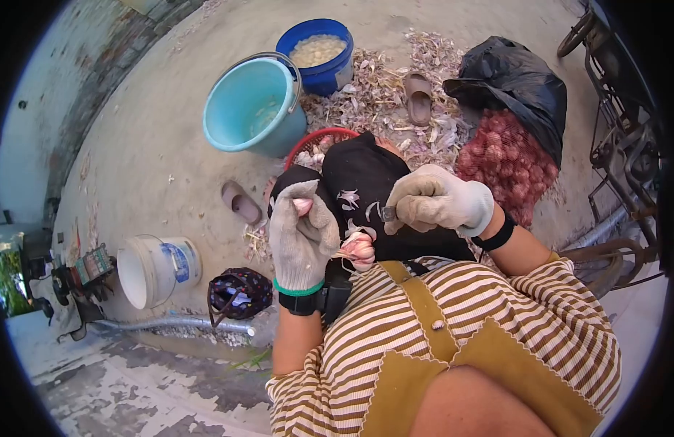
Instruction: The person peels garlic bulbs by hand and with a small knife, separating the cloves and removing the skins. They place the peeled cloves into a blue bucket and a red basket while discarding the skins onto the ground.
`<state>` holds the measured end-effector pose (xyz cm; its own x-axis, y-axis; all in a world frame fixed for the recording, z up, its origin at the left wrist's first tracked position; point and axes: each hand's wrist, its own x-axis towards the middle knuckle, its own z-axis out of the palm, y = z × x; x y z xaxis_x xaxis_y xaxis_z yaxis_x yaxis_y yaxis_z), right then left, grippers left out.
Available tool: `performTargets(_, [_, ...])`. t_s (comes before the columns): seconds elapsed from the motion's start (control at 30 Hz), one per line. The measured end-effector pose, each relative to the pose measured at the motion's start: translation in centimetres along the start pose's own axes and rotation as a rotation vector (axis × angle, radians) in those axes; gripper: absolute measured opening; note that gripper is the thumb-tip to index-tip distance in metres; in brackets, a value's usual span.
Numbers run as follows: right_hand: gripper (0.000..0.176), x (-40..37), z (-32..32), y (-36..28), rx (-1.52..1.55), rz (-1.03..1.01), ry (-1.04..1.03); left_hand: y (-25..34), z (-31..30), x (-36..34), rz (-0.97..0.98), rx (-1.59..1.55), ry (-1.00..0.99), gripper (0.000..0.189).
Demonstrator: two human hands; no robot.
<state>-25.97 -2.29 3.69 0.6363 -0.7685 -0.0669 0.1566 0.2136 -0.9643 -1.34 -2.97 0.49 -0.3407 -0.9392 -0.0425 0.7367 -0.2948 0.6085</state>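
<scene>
My left hand [300, 240], in a pale work glove with a green cuff, pinches a pinkish garlic clove [302, 206] at its fingertips. Across from it, my right hand [440, 202] wears a similar glove and is closed on a small dark metal blade [388, 213]. Blade and clove are apart. A partly opened garlic bulb [359, 250] rests on my lap between the two hands, its cloves showing. Bits of papery skin [348, 197] lie on my dark trousers [362, 171]. Beyond my knees, a red basket [335, 133] holding garlic is partly hidden.
A teal bucket [227, 95] and a blue bucket [339, 76] of peeled cloves stand ahead. Garlic skins surround a slipper [418, 100]. At right are a red mesh sack of garlic [506, 160], a black plastic bag [522, 80] and a cycle frame [621, 146]. A white bucket [184, 264] lies left.
</scene>
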Motion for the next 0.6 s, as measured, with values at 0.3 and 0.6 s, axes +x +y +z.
performTargets(0.3, [0.027, 2.8, 1.0, 0.9, -0.96, -0.029, 0.206, -1.7, 1.3, 0.8, -0.051, 0.305, 0.299, 0.033])
performTargets(0.6, [0.023, 3.9, 1.5, 0.9, -1.216, 0.061, 0.232, -2.2, 2.1, 0.4, 0.014, 0.56, 0.343, 0.03])
